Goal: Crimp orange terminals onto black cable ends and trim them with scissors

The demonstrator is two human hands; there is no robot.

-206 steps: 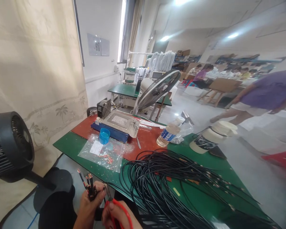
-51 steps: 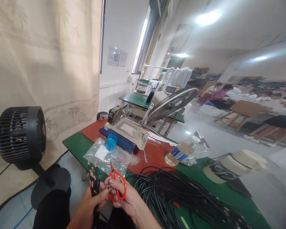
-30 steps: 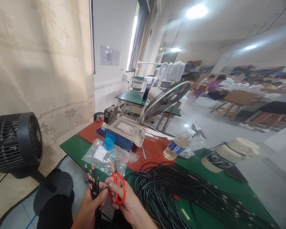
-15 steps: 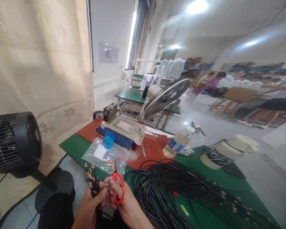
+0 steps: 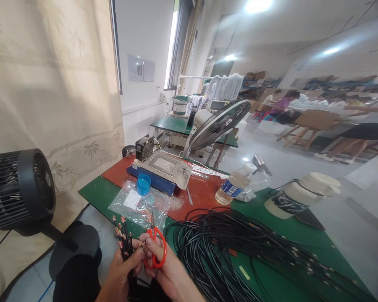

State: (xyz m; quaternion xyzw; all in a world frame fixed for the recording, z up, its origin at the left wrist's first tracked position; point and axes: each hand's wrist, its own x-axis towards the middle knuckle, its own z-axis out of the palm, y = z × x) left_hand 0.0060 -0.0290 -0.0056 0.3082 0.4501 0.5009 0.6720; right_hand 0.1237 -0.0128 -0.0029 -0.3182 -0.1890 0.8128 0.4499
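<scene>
A bunch of black cables point(image 5: 125, 241) with stripped ends and coloured inner wires stands upright in my left hand point(image 5: 123, 268), its fingers wrapped round them. My right hand point(image 5: 159, 258) is closed on red-handled scissors point(image 5: 160, 248), whose blades point up and away from me. The fingertips of both hands meet at one cable end between them; the fine wires there are too small to make out. Just beyond my hands lies a clear plastic bag point(image 5: 119, 204) with small orange bits on it. To the right, a large heap of black cables point(image 5: 204, 239) covers the green table.
On the red mat point(image 5: 204, 195) are a blue-sided heating unit point(image 5: 154, 178), a blue cup point(image 5: 143, 184) and a bottle of liquid point(image 5: 231, 188). A cream jug point(image 5: 299, 197) stands at the right. A black fan point(image 5: 22, 188) is on my left; people sit far off.
The view has shifted very slightly. Both hands keep nearly the same place and grip, with only a small movement of the fingers at the cable end.
</scene>
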